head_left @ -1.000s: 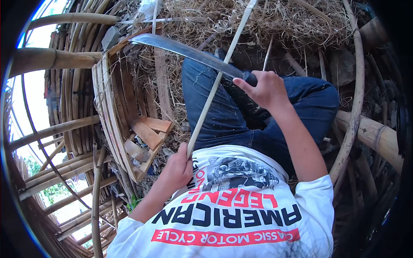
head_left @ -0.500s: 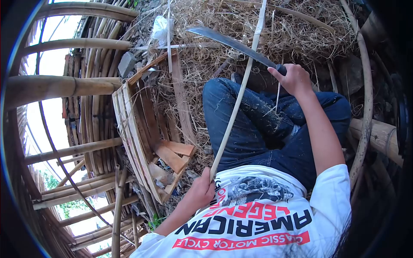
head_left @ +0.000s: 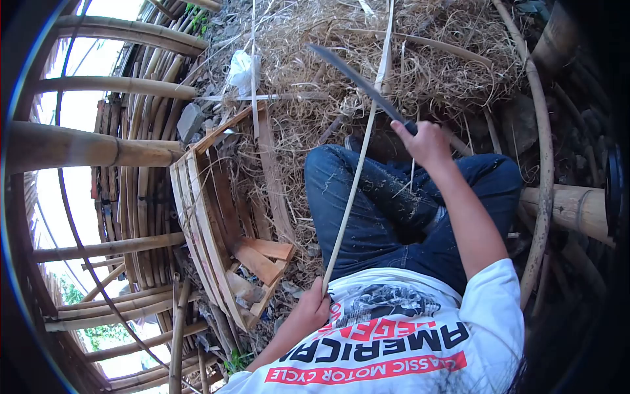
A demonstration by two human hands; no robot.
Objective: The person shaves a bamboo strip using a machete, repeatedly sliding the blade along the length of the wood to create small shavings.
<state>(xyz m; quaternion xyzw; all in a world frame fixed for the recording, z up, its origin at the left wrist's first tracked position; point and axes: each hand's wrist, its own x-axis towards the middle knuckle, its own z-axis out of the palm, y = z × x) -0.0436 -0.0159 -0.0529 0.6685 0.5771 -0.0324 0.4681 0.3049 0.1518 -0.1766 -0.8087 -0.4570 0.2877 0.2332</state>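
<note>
My left hand (head_left: 311,307) is closed around the near end of a long, pale bamboo strip (head_left: 349,197), close to my waist. From there the strip slants up over my jeans and out past my feet toward the top of the view. My right hand (head_left: 426,146) grips the dark handle of a machete (head_left: 359,80) above my crossed legs, thumb stretched along the handle. Its long blade points up and left, overlapping the strip in this view. Pale specks of shavings cling to my jeans (head_left: 361,177).
Curly shavings (head_left: 446,72) cover the ground ahead. To the left lies a wooden slatted crate (head_left: 203,223) near a grey block (head_left: 190,122) and a white plastic bag (head_left: 241,71). A bamboo frame (head_left: 98,154) stands further left. A curved pole (head_left: 543,151) runs along the right.
The machete has turned so its blade looks narrower, and my right hand sits slightly lower and further left in view. My left hand still holds the strip's end. The whole view has shifted a little.
</note>
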